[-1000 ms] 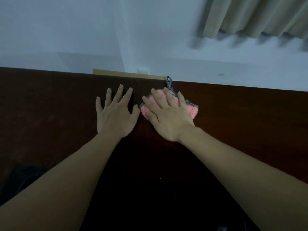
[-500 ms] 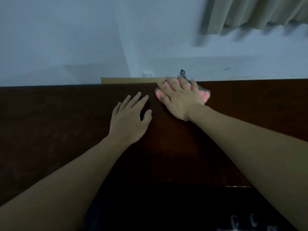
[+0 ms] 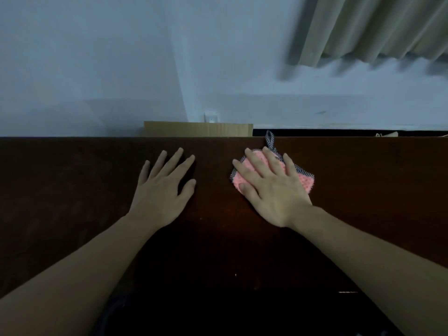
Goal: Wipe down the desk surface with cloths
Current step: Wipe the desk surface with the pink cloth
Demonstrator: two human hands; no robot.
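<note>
Cloth [image 3: 306, 181] pressed flat on desk [image 3: 72, 190] under right hand [image 3: 274, 190].

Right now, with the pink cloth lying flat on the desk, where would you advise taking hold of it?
Probably the grey checked loop poking out at the far edge of the pink cloth, pinched from above. It sticks clear of the right hand, which presses flat on the cloth, and it is the only part not lying flat under that hand.

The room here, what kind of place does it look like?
Probably a home room or small office: a dark wooden desk against a pale wall, a beige curtain above, and a wall socket behind a cardboard box.
</note>
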